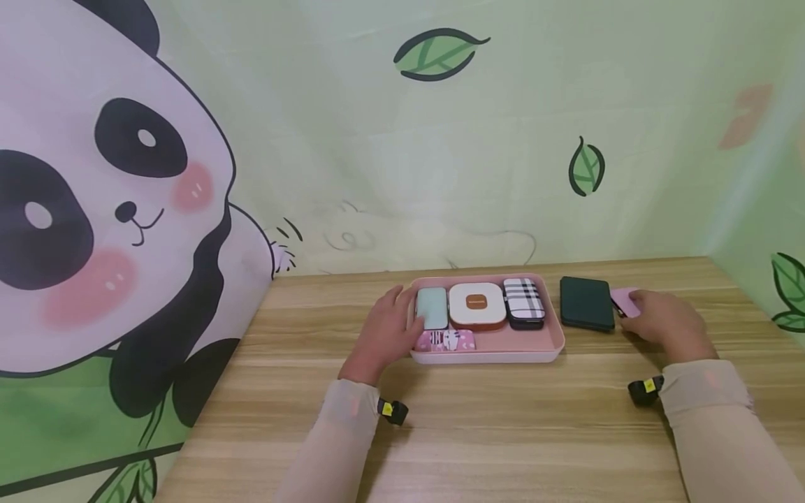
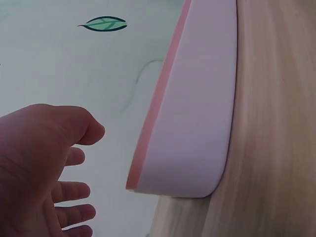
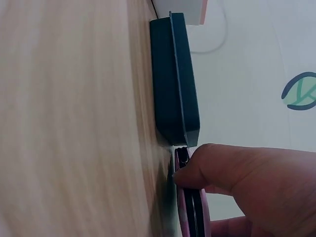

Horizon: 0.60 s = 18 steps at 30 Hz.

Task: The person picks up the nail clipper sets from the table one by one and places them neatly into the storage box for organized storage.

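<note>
My right hand (image 1: pixel 673 321) pinches a pink flat case with a dark edge (image 1: pixel 625 300) between thumb and fingers, at the right of a dark green rectangular box (image 1: pixel 586 302). In the right wrist view the pink case stands on edge in that picture, close to the end of the green box (image 3: pixel 173 79). At the left end of a pink tray (image 1: pixel 490 358) is my left hand (image 1: pixel 386 335), fingers loosely extended by the rim. The left wrist view shows its thumb and fingers spread, holding nothing, beside the tray's pale outer wall (image 2: pixel 192 123).
Inside the tray lie a mint case (image 1: pixel 432 307), a white-and-brown square box (image 1: pixel 476 316), a plaid case (image 1: pixel 524 300) and a pink patterned case (image 1: pixel 459 341). The wooden table (image 1: pixel 503 433) meets a green backdrop (image 1: pixel 352 140) printed with a panda and leaves.
</note>
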{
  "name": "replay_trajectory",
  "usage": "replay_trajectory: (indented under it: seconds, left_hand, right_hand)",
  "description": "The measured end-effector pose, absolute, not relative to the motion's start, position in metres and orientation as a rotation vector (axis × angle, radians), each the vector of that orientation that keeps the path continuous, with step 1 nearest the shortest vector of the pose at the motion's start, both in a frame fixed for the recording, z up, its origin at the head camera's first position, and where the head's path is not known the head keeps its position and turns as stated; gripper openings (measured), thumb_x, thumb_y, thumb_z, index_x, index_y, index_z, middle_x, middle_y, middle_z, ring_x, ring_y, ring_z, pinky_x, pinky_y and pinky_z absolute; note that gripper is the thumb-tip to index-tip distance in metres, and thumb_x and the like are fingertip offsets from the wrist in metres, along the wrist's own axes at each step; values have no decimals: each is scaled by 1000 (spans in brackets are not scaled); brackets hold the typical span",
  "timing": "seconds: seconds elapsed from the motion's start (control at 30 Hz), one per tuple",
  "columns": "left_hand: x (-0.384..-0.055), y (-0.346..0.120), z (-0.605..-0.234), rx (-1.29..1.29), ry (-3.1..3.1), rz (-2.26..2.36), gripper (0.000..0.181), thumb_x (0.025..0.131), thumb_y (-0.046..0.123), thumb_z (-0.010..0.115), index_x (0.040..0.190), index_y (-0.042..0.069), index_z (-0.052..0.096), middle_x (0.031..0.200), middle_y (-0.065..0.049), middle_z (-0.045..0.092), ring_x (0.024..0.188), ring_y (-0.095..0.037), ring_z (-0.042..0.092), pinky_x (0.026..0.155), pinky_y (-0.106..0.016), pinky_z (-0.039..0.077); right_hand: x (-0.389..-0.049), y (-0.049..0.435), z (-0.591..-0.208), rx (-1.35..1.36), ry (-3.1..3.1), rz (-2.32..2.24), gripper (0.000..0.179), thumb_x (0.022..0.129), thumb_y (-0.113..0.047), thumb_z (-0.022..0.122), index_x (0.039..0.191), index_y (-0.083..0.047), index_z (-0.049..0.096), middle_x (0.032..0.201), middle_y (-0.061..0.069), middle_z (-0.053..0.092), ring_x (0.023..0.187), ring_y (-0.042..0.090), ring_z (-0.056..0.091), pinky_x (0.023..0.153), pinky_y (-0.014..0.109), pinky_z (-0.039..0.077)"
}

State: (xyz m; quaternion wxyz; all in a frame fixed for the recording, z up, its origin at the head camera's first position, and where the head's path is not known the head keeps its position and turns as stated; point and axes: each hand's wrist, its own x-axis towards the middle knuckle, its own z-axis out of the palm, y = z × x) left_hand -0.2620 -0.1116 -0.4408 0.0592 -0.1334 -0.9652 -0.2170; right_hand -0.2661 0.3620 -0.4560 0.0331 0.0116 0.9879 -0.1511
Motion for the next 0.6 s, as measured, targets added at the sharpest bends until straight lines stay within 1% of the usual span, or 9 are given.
replay_trajectory:
  seconds: [0.2,0.37,0.5,0.6]
  left_hand:
    - [-265,-114,-445,-388,-2969,-702,60,100,34,54,155,18,37,163,-11,30,148,-32,33,116,-52,33]
    - [-269,-117,-453,-364,-3016,-746,64,98,33,56,156,17,35,164,-12,27,149,-33,30,117,-53,31]
    - [-271,-120,-461,-336,-3066,-784,65,99,34,55,157,17,33,165,-12,25,150,-32,28,119,-52,29]
    - [-273,-122,-466,-341,-3091,-789,63,101,35,50,158,17,30,165,-11,25,151,-30,26,120,-51,27]
  right_hand:
    - [-265,365,-452,101,3032,-492,75,87,-36,67,141,9,41,135,42,46,111,59,53,80,66,45]
    - [-264,362,-447,138,3029,-511,76,88,-38,66,142,9,40,136,42,45,111,58,52,79,65,45]
    - [-263,360,-445,139,3032,-513,76,88,-38,66,142,9,41,136,42,45,112,59,51,81,66,45]
    - [-264,360,-446,125,3038,-507,76,88,-37,66,142,10,40,136,43,45,112,59,52,83,67,45]
